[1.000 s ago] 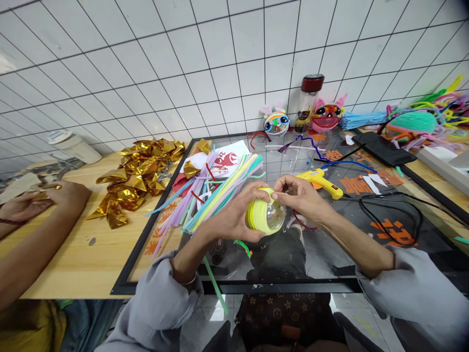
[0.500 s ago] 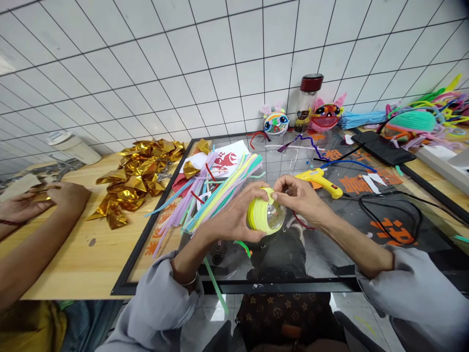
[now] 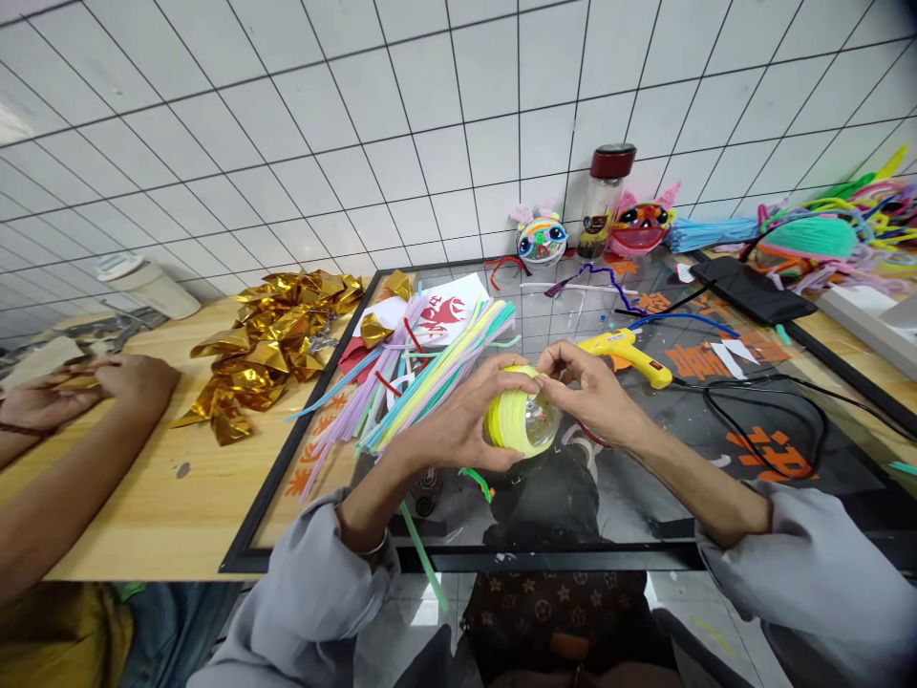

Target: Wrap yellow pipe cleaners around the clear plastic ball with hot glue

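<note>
Yellow-wrapped and clear on the side below the right hand (image 3: 582,384), the ball (image 3: 513,422) is clasped by the left hand (image 3: 469,413), while the right's thumb and fingers are drawn together at its upper edge, their catch too small to tell. Beside the left hand, pastel pipe cleaners (image 3: 444,373) crowd the space; just beyond the right lies a yellow glue gun (image 3: 649,366), with a lidded bottle (image 3: 600,208) farther off past it.
</note>
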Tool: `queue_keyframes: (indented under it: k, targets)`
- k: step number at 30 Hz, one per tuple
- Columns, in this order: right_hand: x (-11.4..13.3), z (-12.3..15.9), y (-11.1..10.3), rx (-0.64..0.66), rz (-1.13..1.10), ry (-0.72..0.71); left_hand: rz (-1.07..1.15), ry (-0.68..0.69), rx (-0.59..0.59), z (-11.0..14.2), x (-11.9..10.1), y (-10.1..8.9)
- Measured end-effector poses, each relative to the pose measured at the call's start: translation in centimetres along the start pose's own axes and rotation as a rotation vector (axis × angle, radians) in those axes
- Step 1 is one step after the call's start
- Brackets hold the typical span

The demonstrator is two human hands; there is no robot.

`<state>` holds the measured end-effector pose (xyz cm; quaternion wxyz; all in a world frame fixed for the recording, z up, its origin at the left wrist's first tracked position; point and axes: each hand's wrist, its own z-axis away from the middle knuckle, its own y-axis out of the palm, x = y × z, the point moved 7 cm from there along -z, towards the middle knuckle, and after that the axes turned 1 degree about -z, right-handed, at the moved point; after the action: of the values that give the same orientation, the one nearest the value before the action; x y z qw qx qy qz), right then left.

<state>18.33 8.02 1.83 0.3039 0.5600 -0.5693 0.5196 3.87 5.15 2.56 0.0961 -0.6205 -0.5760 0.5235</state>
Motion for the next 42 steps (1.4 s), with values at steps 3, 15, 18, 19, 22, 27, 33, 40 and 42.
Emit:
queue_keyframes:
  k: [3,15,18,19,22,27,33,40,42]
  targets:
    - [0.03,0.01,0.02,-0.010,-0.005,-0.007,0.006,-0.019,0.008,-0.03,-0.09,-0.08]
    - [-0.14,-0.01,0.05,-0.015,-0.012,0.013,-0.007,-0.044,0.030,-0.08,-0.08,0.06]
    - [-0.16,0.00,0.11,-0.011,-0.029,0.021,-0.014,-0.045,0.031,-0.10,-0.11,0.05]
    - [-0.15,0.00,0.11,-0.012,-0.030,0.019,-0.015,-0.043,0.030,-0.09,-0.09,0.04]
    - [-0.13,0.01,0.11,-0.012,-0.031,0.015,-0.013,-0.023,0.029,-0.02,-0.07,0.02]
    - [-0.29,0.02,0.03,-0.017,-0.017,0.006,-0.014,-0.034,0.045,0.07,0.04,0.06]
    - [-0.57,0.06,0.08,-0.006,-0.046,0.028,-0.007,-0.023,0.037,0.09,-0.19,0.00]
    - [-0.79,0.19,0.31,0.072,-0.181,0.092,0.000,-0.025,0.044,0.09,-0.11,0.04]
    - [-0.90,0.23,0.32,0.106,-0.229,0.125,0.000,-0.031,0.048,0.06,-0.11,0.05]
